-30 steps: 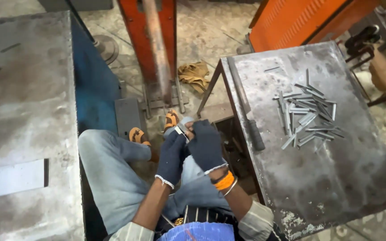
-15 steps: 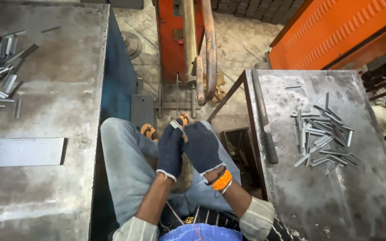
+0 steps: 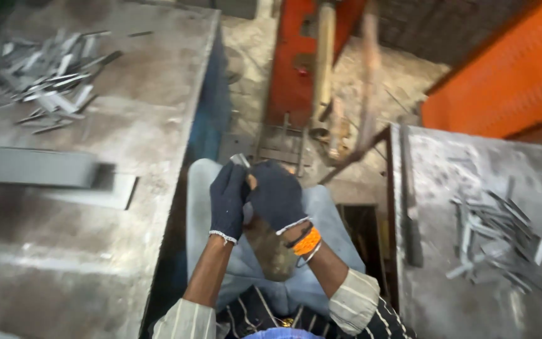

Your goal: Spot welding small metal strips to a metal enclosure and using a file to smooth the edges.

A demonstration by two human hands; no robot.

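Both my hands wear dark blue gloves and meet above my lap. My left hand [image 3: 228,201] and my right hand [image 3: 276,196] pinch a small grey metal piece [image 3: 241,161] between them, its end sticking up above the fingertips. I sit between two metal tables with my jeans-clad knees below the hands. An orange band [image 3: 307,241] circles my right wrist.
The left grey table [image 3: 127,125] carries a heap of metal strips [image 3: 51,75] at its far end and a flat grey bar [image 3: 32,166]. The right table [image 3: 446,188] holds another pile of strips [image 3: 497,238]. An orange machine frame [image 3: 296,63] with rods stands ahead.
The view has swung left and tilted, so the left table fills more of the frame. My hands stay together on the small metal piece above my lap.
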